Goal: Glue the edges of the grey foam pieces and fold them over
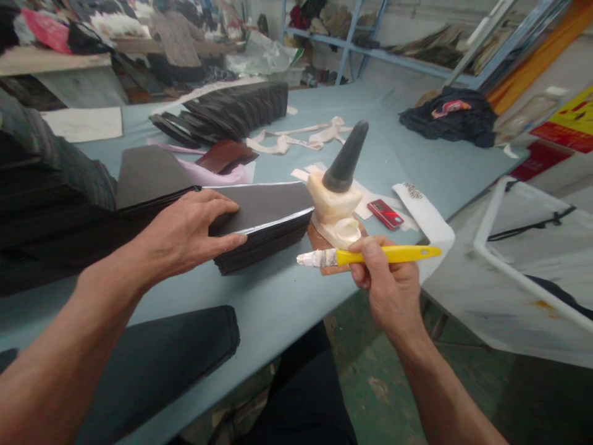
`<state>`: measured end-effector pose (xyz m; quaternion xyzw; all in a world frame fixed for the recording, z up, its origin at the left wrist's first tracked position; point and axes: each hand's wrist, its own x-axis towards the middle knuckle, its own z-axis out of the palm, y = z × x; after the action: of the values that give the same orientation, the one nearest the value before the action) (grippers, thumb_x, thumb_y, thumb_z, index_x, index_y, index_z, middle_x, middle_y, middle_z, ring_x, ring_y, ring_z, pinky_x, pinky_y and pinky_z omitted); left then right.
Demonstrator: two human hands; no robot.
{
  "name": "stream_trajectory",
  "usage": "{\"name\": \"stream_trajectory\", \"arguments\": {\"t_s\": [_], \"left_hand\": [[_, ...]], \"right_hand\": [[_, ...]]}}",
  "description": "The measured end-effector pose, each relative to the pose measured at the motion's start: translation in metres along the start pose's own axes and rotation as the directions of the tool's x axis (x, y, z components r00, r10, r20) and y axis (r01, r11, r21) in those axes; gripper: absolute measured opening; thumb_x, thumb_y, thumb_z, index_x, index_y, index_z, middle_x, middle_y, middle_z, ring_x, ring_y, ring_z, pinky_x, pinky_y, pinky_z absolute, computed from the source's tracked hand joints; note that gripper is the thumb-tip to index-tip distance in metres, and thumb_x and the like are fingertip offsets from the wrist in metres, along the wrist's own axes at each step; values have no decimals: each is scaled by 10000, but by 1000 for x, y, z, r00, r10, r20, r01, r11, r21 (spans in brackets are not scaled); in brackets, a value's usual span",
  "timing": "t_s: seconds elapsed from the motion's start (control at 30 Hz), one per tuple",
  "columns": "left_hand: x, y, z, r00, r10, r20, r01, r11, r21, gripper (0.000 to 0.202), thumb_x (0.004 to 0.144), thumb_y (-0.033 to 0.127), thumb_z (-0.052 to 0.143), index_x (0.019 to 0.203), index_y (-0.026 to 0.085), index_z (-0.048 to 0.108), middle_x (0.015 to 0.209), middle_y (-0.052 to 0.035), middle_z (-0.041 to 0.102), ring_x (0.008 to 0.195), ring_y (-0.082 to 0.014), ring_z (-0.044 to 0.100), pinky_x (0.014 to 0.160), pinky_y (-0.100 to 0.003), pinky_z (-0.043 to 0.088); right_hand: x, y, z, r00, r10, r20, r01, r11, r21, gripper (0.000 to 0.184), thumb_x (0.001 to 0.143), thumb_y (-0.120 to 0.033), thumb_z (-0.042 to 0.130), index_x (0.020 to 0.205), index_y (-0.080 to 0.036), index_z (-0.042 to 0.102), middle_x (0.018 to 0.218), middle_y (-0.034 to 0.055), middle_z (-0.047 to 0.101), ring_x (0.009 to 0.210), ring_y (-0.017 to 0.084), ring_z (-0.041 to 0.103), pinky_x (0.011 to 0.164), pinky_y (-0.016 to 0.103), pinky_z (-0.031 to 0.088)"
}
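Observation:
In my right hand (pixel 389 284) is a yellow-handled brush (pixel 389 254), held level, its bristles coated in white and pointing left. My left hand (pixel 189 232) rests on a stack of black panels (pixel 273 201), thumb and fingers apart along its near end. White lines the long edges of the top panel. Just beyond the brush stands a cream, glue-crusted container (pixel 333 201) with a black cone-shaped piece (pixel 346 157) sticking up from it. It sits on a small brown board (pixel 331 270).
More black panels lie at the near left (pixel 171 358), with tall dark stacks (pixel 41 185) beyond. A fanned row of black pieces (pixel 231 114), white strips (pixel 296 139), a red box (pixel 385 214) and dark cloth (pixel 449 117) lie farther back. A white-framed bin (pixel 523 266) stands right.

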<state>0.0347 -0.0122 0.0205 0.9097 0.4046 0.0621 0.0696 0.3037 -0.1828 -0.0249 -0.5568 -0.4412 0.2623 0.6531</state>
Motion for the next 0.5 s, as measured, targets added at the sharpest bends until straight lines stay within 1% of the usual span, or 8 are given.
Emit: {"name": "stream_trajectory", "arguments": {"t_s": [0.17,0.3,0.4,0.5], "left_hand": [[3,0,-3,1000,-6,4,6,1000,-27,772,880,770,484,1311,181,736,1431,-150,717,1345,-366,647,1210,-512,480],[3,3,-8,1000,7,25,-6,999,-41,725,892,729,453,1282,190,741,1383,-142,755,1303,-365,685,1188,-514,506],[-2,8,-7,1000,27,14,-27,1000,4,696,913,649,424,1336,182,720,1373,-160,763,1290,-380,705,1172,-532,525],[-8,15,-3,999,21,-41,-19,998,57,677,967,548,342,1412,165,679,1371,-196,757,1275,-395,721,1152,-553,538]], "right_hand": [[-12,0,-5,1000,13,-18,-13,1000,0,518,958,-706,720,825,-205,700,514,-59,526,434,83,420,419,212,328],[-21,-4,-7,999,30,-39,-29,1000,12,512,955,-701,728,825,-206,699,518,-61,522,438,83,420,426,210,336],[-27,-7,-8,998,23,-65,-23,1000,12,520,950,-712,723,807,-213,685,508,-70,495,430,83,400,417,212,330],[-32,-7,-9,996,17,-84,-16,1000,7,512,957,-705,715,801,-219,670,509,-71,494,426,85,399,413,214,328]]}}
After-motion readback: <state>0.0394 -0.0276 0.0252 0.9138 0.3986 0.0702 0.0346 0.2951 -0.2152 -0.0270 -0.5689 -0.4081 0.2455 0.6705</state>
